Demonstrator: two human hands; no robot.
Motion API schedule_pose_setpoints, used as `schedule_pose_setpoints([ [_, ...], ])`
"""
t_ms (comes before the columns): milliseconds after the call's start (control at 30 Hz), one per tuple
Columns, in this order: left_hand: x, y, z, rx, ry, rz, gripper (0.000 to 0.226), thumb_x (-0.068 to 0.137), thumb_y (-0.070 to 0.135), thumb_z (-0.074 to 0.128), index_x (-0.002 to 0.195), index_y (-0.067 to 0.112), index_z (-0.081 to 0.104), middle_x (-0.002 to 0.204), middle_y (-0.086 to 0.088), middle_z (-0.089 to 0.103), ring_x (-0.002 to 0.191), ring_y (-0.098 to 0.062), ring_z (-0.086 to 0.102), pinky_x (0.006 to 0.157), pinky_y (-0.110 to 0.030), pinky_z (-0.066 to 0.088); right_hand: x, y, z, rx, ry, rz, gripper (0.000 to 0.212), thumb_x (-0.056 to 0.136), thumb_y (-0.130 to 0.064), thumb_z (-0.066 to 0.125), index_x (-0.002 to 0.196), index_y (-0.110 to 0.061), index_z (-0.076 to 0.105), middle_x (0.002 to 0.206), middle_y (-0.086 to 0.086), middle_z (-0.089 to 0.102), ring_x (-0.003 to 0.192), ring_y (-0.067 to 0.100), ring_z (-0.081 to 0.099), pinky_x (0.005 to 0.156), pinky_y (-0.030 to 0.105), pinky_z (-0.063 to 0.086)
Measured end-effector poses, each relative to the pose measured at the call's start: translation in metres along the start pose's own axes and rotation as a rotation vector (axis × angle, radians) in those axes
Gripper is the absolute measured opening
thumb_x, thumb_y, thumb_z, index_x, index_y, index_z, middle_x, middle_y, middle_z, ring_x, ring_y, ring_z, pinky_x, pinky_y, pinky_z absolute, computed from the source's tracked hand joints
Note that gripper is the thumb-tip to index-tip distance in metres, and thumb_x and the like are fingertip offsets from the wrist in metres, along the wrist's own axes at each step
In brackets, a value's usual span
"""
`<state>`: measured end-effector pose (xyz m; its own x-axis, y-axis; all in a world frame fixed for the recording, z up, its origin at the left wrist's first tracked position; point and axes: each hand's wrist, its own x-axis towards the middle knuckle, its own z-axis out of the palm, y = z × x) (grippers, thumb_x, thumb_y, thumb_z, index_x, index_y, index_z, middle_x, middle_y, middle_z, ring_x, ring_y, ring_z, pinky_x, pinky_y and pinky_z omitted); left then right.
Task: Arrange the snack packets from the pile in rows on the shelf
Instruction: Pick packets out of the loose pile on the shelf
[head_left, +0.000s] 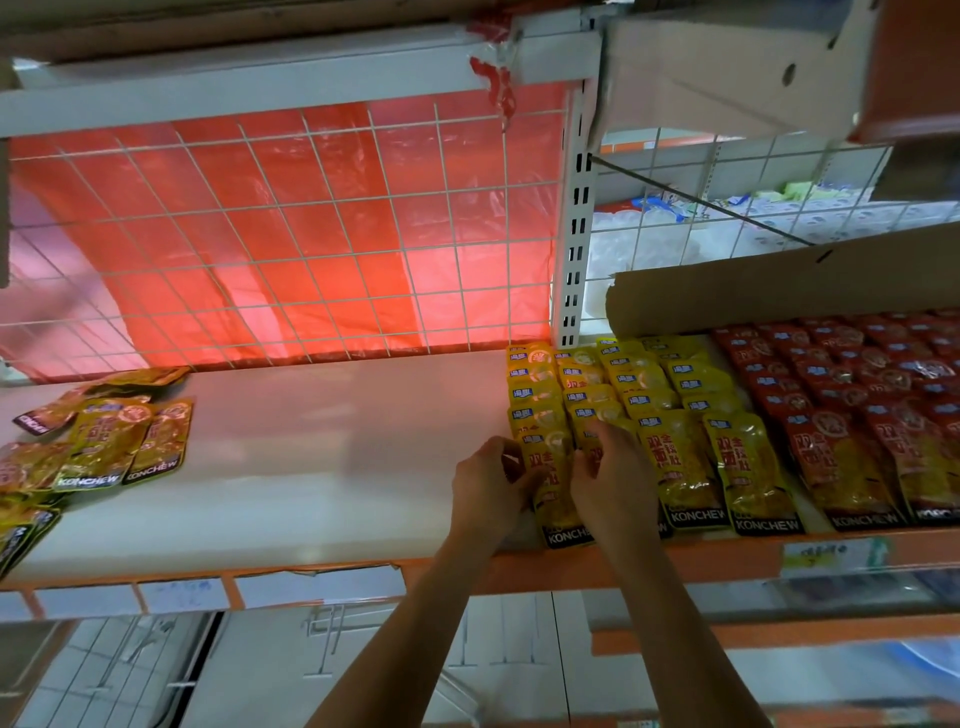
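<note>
L hand (488, 483) & R hand (608, 467) pinch front yellow packet (558, 501) at shelf (311, 441) edge; rough nudge cd drop it or skew adj. rows (675, 457).

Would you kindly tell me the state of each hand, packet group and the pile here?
left hand, grips the left edge of the front yellow packet.
right hand, fingers bent over the neighbouring row; grip unclear.
yellow rows, overlapping, lined up front to back.
red rows, arranged likewise, right of yellow.
pile, loose and jumbled at the left end of the shelf.
</note>
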<state>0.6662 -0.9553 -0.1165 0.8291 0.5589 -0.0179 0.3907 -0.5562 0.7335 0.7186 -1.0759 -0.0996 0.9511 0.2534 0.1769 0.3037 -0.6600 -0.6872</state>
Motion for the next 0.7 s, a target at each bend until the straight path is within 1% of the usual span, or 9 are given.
schedule_pose_setpoints([
  [67, 0.0, 0.001, 0.001, 0.029, 0.008, -0.009, 0.032, 0.084, 0.038, 0.071, 0.104, 0.016, 0.062, 0.094, 0.002, 0.069, 0.082, -0.014, 0.062, 0.079, -0.026, 0.051, -0.001, -0.001, 0.0, 0.006, 0.001, -0.005, 0.036, 0.091, -0.013, 0.058, 0.127, -0.011, 0.056, 0.124, 0.006, 0.06, 0.119, 0.021, 0.051, 0.098, 0.03, 0.038],
  [167, 0.001, 0.001, 0.002, 0.049, 0.012, -0.037, 0.032, 0.084, 0.041, 0.07, 0.103, 0.018, 0.06, 0.091, 0.003, 0.068, 0.082, -0.014, 0.064, 0.079, -0.029, 0.053, -0.001, -0.001, 0.0, 0.0, -0.002, -0.021, 0.034, 0.091, -0.013, 0.058, 0.125, -0.011, 0.057, 0.122, 0.005, 0.06, 0.117, 0.022, 0.051, 0.097, 0.031, 0.038],
  [267, 0.002, -0.001, -0.001, 0.018, 0.037, -0.051, 0.029, 0.086, 0.041, 0.067, 0.103, 0.02, 0.059, 0.09, 0.003, 0.068, 0.08, -0.014, 0.063, 0.075, -0.027, 0.052, -0.001, -0.004, 0.001, -0.006, 0.001, -0.038, 0.03, 0.092, -0.016, 0.058, 0.121, -0.011, 0.059, 0.118, 0.005, 0.062, 0.114, 0.022, 0.053, 0.096, 0.034, 0.041],
  [367, 0.004, -0.004, -0.009, -0.006, 0.119, -0.037, 0.027, 0.089, 0.043, 0.062, 0.104, 0.02, 0.062, 0.089, 0.004, 0.069, 0.077, -0.011, 0.063, 0.067, -0.023, 0.046, -0.002, -0.009, 0.005, 0.0, 0.0, -0.068, 0.027, 0.094, -0.018, 0.055, 0.12, -0.013, 0.06, 0.116, 0.005, 0.063, 0.111, 0.022, 0.054, 0.091, 0.034, 0.044],
  [467, 0.004, -0.01, -0.017, 0.037, 0.211, -0.024, 0.023, 0.091, 0.042, 0.059, 0.103, 0.023, 0.063, 0.088, 0.007, 0.07, 0.076, -0.009, 0.063, 0.07, -0.022, 0.047, -0.005, -0.018, 0.013, -0.016, -0.02, -0.095, 0.032, 0.092, -0.013, 0.054, 0.124, -0.015, 0.059, 0.118, 0.005, 0.062, 0.114, 0.023, 0.052, 0.091, 0.033, 0.042],
  [600, 0.006, -0.024, -0.035, 0.073, 0.31, -0.011, 0.025, 0.092, 0.038, 0.059, 0.109, 0.021, 0.065, 0.099, 0.005, 0.07, 0.081, -0.007, 0.06, 0.075, -0.02, 0.044, -0.011, -0.038, 0.03, -0.017, -0.062, -0.161, 0.031, 0.088, -0.01, 0.057, 0.119, -0.012, 0.062, 0.119, 0.008, 0.062, 0.114, 0.024, 0.051, 0.091, 0.031, 0.04],
  [700, 0.012, -0.04, -0.057, 0.089, 0.355, -0.029, 0.029, 0.091, 0.037, 0.061, 0.114, 0.019, 0.064, 0.109, 0.002, 0.068, 0.093, -0.012, 0.063, 0.081, -0.018, 0.043, -0.014, -0.056, 0.047, -0.021, -0.105, -0.208, 0.033, 0.089, -0.01, 0.057, 0.122, -0.013, 0.061, 0.123, 0.005, 0.061, 0.119, 0.023, 0.05, 0.095, 0.029, 0.039],
])
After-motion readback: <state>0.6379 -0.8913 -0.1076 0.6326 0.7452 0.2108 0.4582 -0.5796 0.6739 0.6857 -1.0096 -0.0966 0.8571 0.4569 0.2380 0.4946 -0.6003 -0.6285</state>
